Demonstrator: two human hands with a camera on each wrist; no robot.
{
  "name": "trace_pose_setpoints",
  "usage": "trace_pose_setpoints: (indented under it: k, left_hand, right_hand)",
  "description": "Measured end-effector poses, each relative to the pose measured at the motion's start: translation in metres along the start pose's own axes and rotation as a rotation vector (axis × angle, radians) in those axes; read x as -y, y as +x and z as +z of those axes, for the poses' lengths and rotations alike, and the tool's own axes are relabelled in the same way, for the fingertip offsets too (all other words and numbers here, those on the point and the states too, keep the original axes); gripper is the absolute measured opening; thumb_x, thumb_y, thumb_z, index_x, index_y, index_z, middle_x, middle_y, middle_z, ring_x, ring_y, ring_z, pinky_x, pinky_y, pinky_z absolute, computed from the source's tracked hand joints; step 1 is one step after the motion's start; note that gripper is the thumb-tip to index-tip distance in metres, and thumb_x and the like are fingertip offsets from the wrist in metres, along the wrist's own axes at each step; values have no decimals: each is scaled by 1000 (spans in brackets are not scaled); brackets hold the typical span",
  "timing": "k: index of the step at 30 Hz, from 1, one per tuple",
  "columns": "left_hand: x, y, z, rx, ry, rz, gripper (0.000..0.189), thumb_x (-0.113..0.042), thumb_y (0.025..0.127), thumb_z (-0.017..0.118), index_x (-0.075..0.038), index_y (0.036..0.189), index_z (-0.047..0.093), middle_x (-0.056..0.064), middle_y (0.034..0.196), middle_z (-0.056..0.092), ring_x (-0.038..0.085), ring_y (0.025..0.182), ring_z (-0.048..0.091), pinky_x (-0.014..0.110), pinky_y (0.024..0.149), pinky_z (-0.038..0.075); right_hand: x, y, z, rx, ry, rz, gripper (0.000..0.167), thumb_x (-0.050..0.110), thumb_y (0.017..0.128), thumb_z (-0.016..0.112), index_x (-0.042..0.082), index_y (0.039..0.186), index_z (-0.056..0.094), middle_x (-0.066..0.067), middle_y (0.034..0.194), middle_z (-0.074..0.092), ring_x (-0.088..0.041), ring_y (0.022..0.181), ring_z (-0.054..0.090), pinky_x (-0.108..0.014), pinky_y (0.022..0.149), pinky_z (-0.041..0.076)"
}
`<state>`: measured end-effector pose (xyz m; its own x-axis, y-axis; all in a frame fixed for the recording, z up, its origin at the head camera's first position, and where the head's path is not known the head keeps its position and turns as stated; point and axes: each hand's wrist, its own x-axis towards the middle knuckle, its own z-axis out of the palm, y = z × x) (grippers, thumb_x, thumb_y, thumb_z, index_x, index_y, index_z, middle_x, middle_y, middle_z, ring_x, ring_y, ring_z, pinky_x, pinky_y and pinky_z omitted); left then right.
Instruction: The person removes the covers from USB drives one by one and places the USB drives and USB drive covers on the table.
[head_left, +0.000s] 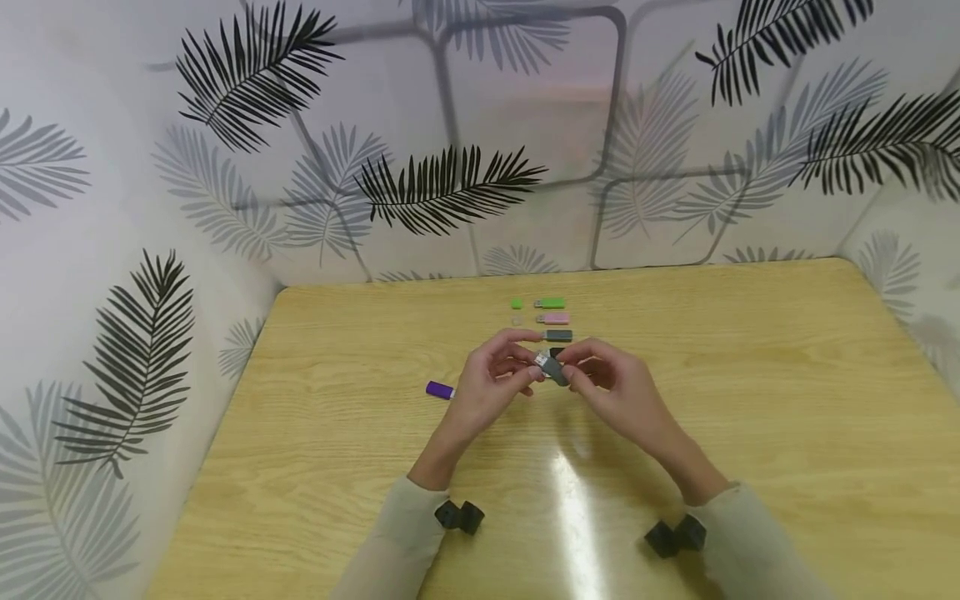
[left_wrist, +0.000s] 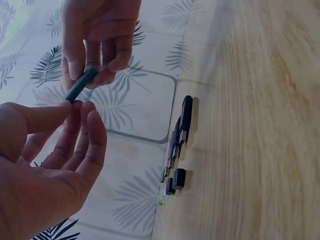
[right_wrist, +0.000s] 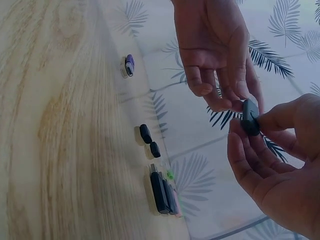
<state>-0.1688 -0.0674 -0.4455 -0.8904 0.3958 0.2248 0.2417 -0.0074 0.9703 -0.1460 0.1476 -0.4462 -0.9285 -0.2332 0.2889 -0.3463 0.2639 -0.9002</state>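
Note:
A dark grey USB flash drive (head_left: 553, 370) is held up between both hands, its metal plug showing towards the left in the head view. My right hand (head_left: 618, 389) pinches the body between thumb and fingers. At the plug end, my left hand (head_left: 490, 379) pinches the drive with thumb and fingertips, as the left wrist view also shows. Behind the hands lie a green USB drive (head_left: 553, 303), a pink one (head_left: 556, 319) and another dark grey one (head_left: 558, 336) in a column. A black drive (left_wrist: 187, 112) ends that column, partly hidden by the right hand in the head view.
Left of the column sit a green cap (head_left: 516, 303), a pale cap (head_left: 517, 321) and two dark caps, the nearer cap (left_wrist: 179, 178) being larger. A purple USB drive (head_left: 439, 390) lies left of the left hand. A patterned wall covering (head_left: 487, 225) borders the wooden table (head_left: 337, 467).

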Motion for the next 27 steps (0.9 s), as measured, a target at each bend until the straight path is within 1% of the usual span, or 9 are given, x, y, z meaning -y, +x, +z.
trace_pose_setpoints:
  k: [5,8,11,13,16,18,21,25,27]
  left_hand:
    - [0,1,-3,33,42,48,24,0,97,69,3,120,68,18,106,68,43,90,67,38,73,62]
    - [-1,1,-5,46,46,52,23,0,97,70,3,119,68,17,106,69,47,90,66,43,74,62]
    - [-2,1,-5,52,56,52,22,0,96,70,2,118,68,16,106,69,45,89,66,52,75,61]
    - [-2,1,-5,52,61,51,22,0,96,71,1,117,69,15,105,70,39,88,67,58,76,59]
    - [-4,1,-6,48,68,49,21,0,95,72,0,116,70,14,103,70,31,87,68,61,76,58]
    - [-4,1,-6,46,71,49,20,0,95,72,0,115,70,13,102,70,29,87,69,61,76,58]
    - [-4,1,-6,45,75,53,20,-1,95,73,0,114,71,13,101,71,32,87,70,47,75,62]
    - [-6,1,-6,40,77,63,21,-2,94,74,1,114,71,15,101,72,38,87,71,31,74,61]
    - [-7,1,-6,37,74,66,21,-2,93,75,1,114,71,16,101,72,37,87,71,32,75,61]
  right_hand:
    - [2,0,-4,-10,10,2,10,5,100,67,5,109,70,-9,106,71,-27,88,72,-29,76,61]
    - [3,0,-5,-14,5,-11,9,4,100,67,5,108,71,-8,107,71,-24,89,72,-28,76,61]
    - [3,1,-6,-11,3,-47,10,2,98,68,5,108,71,-7,107,71,-25,90,71,-28,75,61]
    - [4,1,-7,-3,-4,-78,14,1,97,70,5,110,72,-6,107,71,-25,91,71,-29,76,61]
    - [6,2,-9,8,-37,-118,20,0,93,75,7,111,73,-4,107,71,-21,91,71,-29,76,61]
    - [6,3,-10,15,-54,-139,23,-1,91,77,7,112,74,-3,107,71,-19,91,70,-28,76,61]
    - [7,4,-11,23,-70,-162,24,-1,89,79,6,112,75,-3,105,71,-18,89,70,-27,75,61]
    - [7,6,-14,28,-77,-208,26,-4,87,79,5,111,75,-4,104,71,-18,88,70,-28,74,62]
    - [8,6,-16,28,-79,-238,26,-6,86,79,4,110,75,-4,103,71,-17,87,70,-28,74,62]
